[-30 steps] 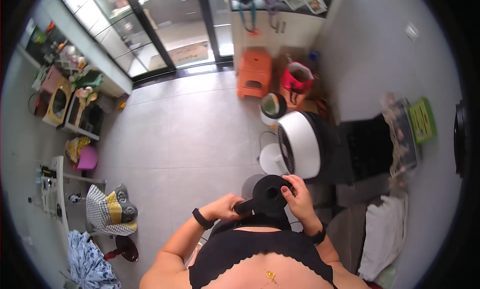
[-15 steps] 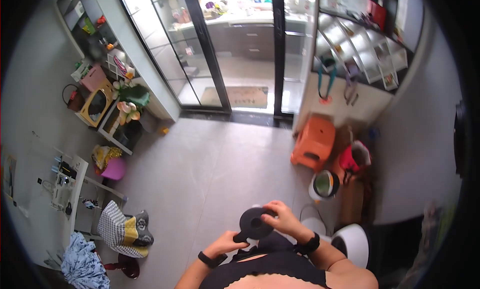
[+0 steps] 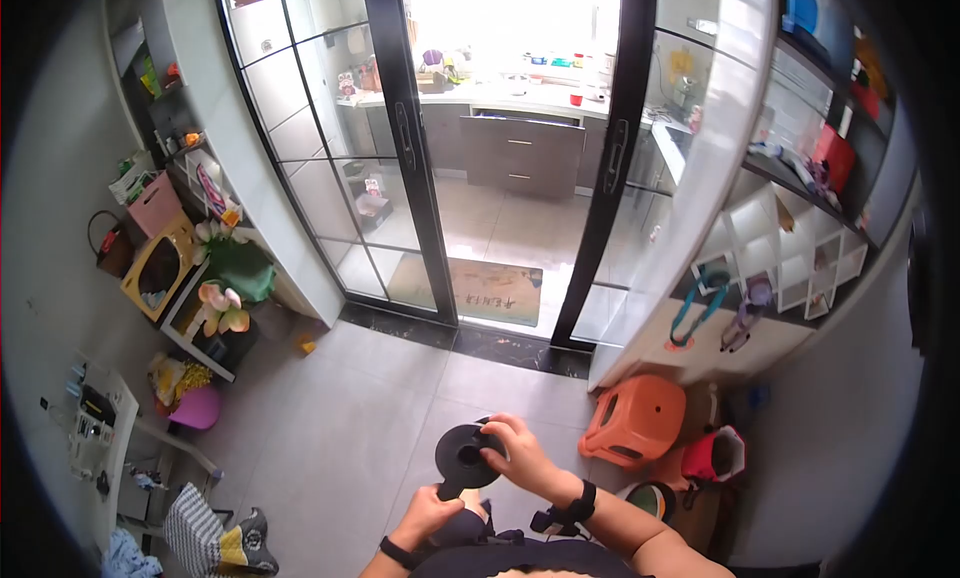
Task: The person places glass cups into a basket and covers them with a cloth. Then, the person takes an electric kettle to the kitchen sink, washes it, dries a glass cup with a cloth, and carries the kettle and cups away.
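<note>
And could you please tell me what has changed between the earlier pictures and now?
The person has moved toward the glass doors, carrying the black lidded container along; the large white-and-black object at lower right has left the view. Nothing was visibly taken up or let go: the left hand keeps the handle, the right hand the top. The orange stool stays by the wall cabinet.

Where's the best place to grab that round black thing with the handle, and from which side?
Best, I think, by the handle, coming from the person's left and near side: it juts that way from the round black thing, slim enough for the left hand, which grips it now. The right hand is at the opposite edge.
</note>
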Tool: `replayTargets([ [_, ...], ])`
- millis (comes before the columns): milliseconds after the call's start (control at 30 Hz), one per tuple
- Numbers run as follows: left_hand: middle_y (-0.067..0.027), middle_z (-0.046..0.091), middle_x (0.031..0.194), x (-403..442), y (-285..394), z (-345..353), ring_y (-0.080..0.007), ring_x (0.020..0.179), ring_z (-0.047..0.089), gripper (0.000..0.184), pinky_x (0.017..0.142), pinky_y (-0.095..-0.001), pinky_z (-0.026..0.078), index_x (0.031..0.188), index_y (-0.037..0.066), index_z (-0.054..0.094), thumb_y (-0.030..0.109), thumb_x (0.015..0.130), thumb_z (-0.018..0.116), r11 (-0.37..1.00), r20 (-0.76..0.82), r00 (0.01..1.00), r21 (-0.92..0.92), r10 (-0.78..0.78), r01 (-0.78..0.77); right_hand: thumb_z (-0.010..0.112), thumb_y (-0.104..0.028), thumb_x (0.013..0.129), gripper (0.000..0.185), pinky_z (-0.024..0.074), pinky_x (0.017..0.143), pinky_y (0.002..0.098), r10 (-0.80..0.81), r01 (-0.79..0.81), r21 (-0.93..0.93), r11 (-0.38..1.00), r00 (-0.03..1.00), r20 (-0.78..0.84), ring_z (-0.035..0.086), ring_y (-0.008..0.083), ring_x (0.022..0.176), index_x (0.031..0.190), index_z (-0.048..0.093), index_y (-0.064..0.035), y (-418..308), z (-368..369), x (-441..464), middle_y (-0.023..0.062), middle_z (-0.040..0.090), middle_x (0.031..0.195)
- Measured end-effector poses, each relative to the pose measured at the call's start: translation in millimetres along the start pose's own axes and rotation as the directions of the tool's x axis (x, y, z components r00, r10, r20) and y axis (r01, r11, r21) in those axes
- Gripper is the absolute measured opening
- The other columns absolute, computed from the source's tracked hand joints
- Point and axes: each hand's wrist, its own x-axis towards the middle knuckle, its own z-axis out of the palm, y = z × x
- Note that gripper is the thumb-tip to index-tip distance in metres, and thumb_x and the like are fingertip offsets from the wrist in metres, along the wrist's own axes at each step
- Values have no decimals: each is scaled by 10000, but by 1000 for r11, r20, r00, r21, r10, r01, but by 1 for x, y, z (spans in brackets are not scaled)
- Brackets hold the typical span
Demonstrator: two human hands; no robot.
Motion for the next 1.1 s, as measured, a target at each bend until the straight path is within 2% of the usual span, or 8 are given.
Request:
replayTargets([
  [300, -77, 510, 492, 243, 138, -42, -95, 484, 477, 275, 455, -300, 401, 689, -40, 565, 224, 636, 620, 944, 27, 973, 240, 227, -227, 611, -107, 721, 165, 427, 795, 374, -11, -54, -282, 958, 975, -224, 520, 336, 902, 832, 563, 6, 99, -37, 237, 183, 513, 981],
  [533, -77, 565, 546, 432, 220, -31, -131, 495, 519, 278, 488, -277, 429, 754, -50, 581, 206, 648, 607, 964, -5, 965, 62, 261, -260, 618, -130, 691, 177, 381, 842, 384, 14, -130, -211, 969, 879, -476, 477, 336, 951, 776, 549, 9, 205, -66, 402, 173, 522, 1002],
  [733, -86, 588, 605, 606, 305, -12, -106, 548, 568, 303, 449, -271, 451, 782, -59, 593, 239, 728, 600, 956, -100, 983, -236, 154, -174, 605, -96, 669, 267, 357, 927, 428, -208, 126, -239, 963, 912, -354, 442, 366, 1078, 897, 561, 36, 276, -116, 557, 188, 506, 1089],
  [833, -118, 606, 841, 694, 329, -26, -155, 728, 606, 325, 585, -272, 508, 988, -52, 535, 207, 793, 557, 935, -70, 939, 140, 338, -326, 615, -22, 632, 250, 367, 932, 419, -310, 295, -98, 951, 915, -258, 453, 348, 1096, 880, 584, -5, 300, -137, 633, 151, 534, 1067],
  [867, -117, 588, 918, 724, 345, -31, -163, 807, 594, 318, 643, -270, 502, 1043, -41, 501, 182, 817, 528, 845, -184, 824, 99, 535, -526, 612, 0, 624, 247, 370, 929, 422, -317, 321, -23, 947, 921, -226, 462, 339, 1090, 868, 585, -21, 303, -140, 657, 127, 542, 1057],
  [900, -90, 588, 911, 753, 361, -43, -172, 787, 593, 315, 645, -279, 500, 1073, 2, 482, 181, 819, 531, 922, -87, 967, -291, 240, -255, 606, 5, 627, 250, 366, 931, 426, -368, 378, 31, 925, 914, -174, 459, 342, 1093, 874, 580, -30, 312, -142, 679, 118, 546, 1053],
  [967, -38, 587, 896, 770, 459, -65, -189, 747, 593, 338, 649, -297, 496, 1133, 89, 443, 179, 821, 538, 147, 141, 887, -963, -441, 226, 602, 8, 632, 269, 361, 930, 431, -454, 455, 160, 876, 890, -48, 454, 343, 1102, 896, 574, -39, 327, -145, 723, 111, 548, 1054],
  [1100, -52, 575, 939, 901, 425, -84, -155, 797, 586, 300, 652, -256, 492, 1101, 57, 472, 128, 816, 533, 486, -291, 942, -807, 167, -335, 604, -4, 648, 287, 352, 934, 429, -471, 445, 262, 856, 881, 42, 459, 326, 1105, 932, 567, -32, 377, -156, 822, 109, 554, 1052],
])
